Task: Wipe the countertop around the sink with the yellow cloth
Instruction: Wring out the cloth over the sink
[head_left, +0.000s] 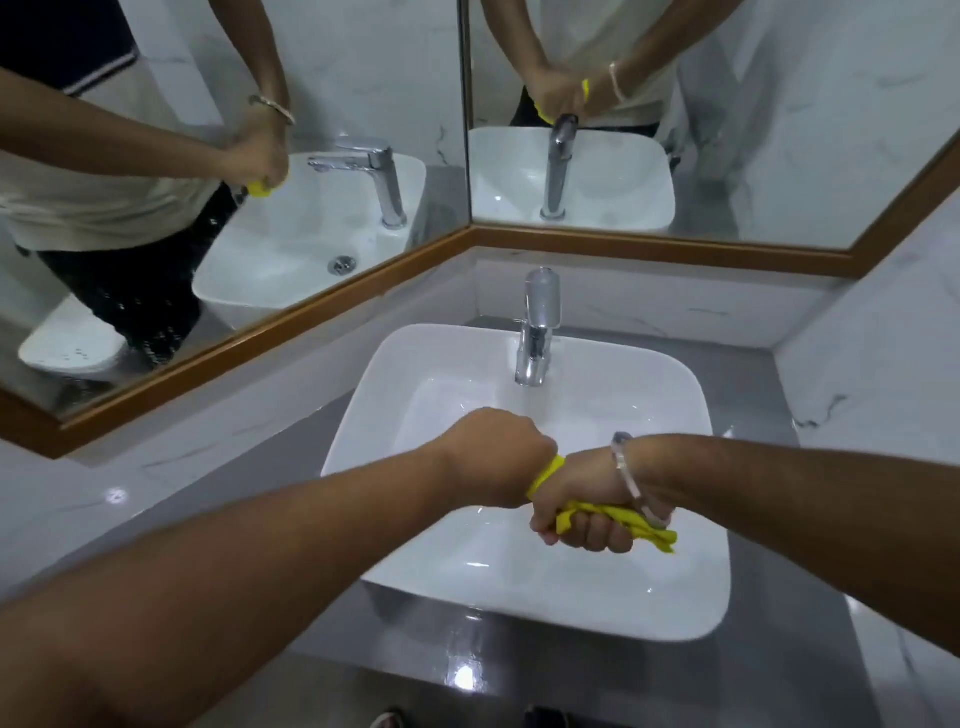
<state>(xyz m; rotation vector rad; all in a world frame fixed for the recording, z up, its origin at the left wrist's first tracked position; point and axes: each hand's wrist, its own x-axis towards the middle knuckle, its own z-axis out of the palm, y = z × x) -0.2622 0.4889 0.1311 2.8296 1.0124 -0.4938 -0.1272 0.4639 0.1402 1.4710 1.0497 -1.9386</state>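
A: Nearest the lens is the left forearm, reaching in from the bottom-left corner. What are the fingers doing at its end?

B: The left hand (496, 457) is clenched into a fist around 1 end of the yellow cloth (618, 522); a yellow strip shows at its right side. The right hand (584, 512) is clenched on the rest, knuckles down, with a bunched tail poking out past its bracelet (631, 480).

A: Why 2 fists, wrist to wrist?

B: It looks like wringing: opposite twists squeeze water out. They're held over the basin of the sink (524, 467), toward its front edge, so I'd guess drips fall inside.

A: And the tap (537, 332)?

B: At the back rim, centred. Whether water runs, I cannot tell.

A: The countertop (249, 493)?

B: Grey and glossy around the sink. The cloth isn't touching it, so I'd judge wiping isn't underway at this moment.
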